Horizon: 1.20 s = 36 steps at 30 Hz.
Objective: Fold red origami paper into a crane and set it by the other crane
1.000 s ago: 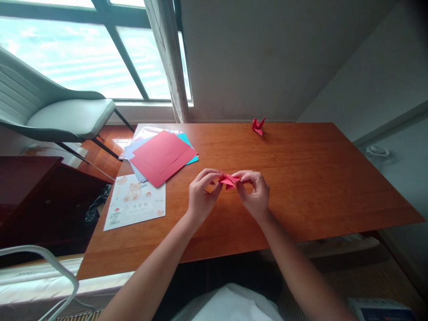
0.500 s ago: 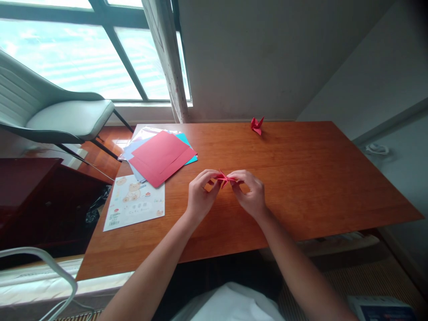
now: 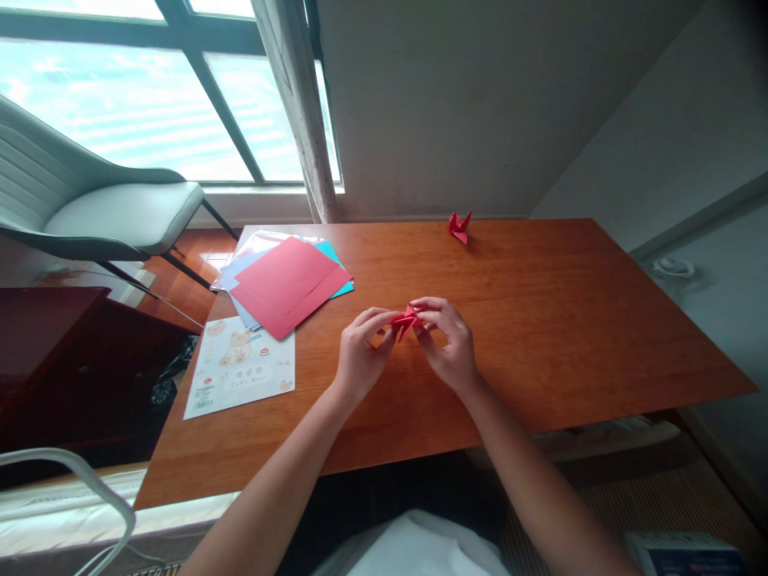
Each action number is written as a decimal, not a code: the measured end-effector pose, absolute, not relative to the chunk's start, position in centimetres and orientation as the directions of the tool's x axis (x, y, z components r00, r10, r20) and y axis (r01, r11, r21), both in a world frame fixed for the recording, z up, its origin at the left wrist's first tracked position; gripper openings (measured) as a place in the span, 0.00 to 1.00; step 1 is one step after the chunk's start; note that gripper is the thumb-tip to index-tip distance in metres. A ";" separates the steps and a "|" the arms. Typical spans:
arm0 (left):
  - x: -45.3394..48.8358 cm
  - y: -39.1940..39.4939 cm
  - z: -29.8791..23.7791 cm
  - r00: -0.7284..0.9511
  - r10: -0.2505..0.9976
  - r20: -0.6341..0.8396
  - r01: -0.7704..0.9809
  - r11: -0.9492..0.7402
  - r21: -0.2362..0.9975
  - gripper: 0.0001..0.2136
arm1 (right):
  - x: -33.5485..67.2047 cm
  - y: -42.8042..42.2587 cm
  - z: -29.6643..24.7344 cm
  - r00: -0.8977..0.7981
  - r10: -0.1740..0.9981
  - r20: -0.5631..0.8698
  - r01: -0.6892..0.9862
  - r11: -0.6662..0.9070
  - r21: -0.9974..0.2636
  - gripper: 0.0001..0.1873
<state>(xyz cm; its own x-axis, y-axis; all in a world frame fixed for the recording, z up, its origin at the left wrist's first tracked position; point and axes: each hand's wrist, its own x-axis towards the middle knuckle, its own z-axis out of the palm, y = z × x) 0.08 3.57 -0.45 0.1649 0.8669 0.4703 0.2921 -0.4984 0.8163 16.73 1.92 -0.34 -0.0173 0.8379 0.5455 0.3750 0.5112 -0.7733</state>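
A small folded red paper crane [image 3: 406,322] is held between my two hands above the wooden table [image 3: 540,320]. My left hand [image 3: 366,344] pinches its left end between thumb and fingers. On the other side, the thumb and fingers of my right hand [image 3: 447,340] close on its right end. Pointed flaps stick up and down from the middle, while the fingertips hide both ends. A second red paper crane [image 3: 459,227] stands at the table's far edge.
Red paper sheets [image 3: 288,284] lie on blue sheets [image 3: 333,260] and a clear wrapper at the table's left. In front of them is a white printed card [image 3: 246,368]. A white chair [image 3: 126,212] stands by the window, and a white cable [image 3: 90,472] curves at lower left.
The red paper crane has turned a little in my fingers, showing more of its folded faces. My right fingers have shifted slightly upward on it.
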 end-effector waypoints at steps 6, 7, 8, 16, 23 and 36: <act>0.1 3.6 -0.4 0.157 0.867 0.474 0.290 -0.499 0.816 0.07 | 16.7 1.9 -0.3 -0.017 0.832 0.555 0.382 0.518 -0.765 0.04; 0.1 3.6 -0.4 0.154 0.868 0.473 0.289 -0.497 0.818 0.06 | 16.6 1.9 -0.3 -0.013 0.832 0.554 0.385 0.516 -0.766 0.04; 0.1 3.6 -0.3 0.152 0.869 0.471 0.290 -0.494 0.820 0.06 | 16.6 2.0 -0.3 -0.011 0.833 0.553 0.388 0.513 -0.766 0.04; 0.1 3.5 -0.2 0.163 0.888 0.429 0.272 -0.459 0.846 0.05 | 16.6 2.1 -0.7 -0.015 0.844 0.536 0.376 0.501 -0.779 0.04; 0.0 3.6 -0.5 0.190 0.912 0.364 0.224 -0.401 0.888 0.04 | 16.8 2.1 -0.9 -0.057 0.886 0.461 0.356 0.449 -0.819 0.06; 0.1 3.6 -0.3 0.272 0.958 0.087 -0.095 -0.063 0.993 0.12 | 16.8 2.3 -1.0 -0.064 0.983 0.169 0.039 0.172 -0.984 0.09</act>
<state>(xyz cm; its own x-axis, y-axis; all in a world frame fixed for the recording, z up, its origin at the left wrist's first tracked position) 0.06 3.63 -0.30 0.2719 0.9584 0.0867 -0.0953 -0.0628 0.9935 16.84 2.33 -0.96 -0.0637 0.9835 0.1694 0.0389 0.1720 -0.9843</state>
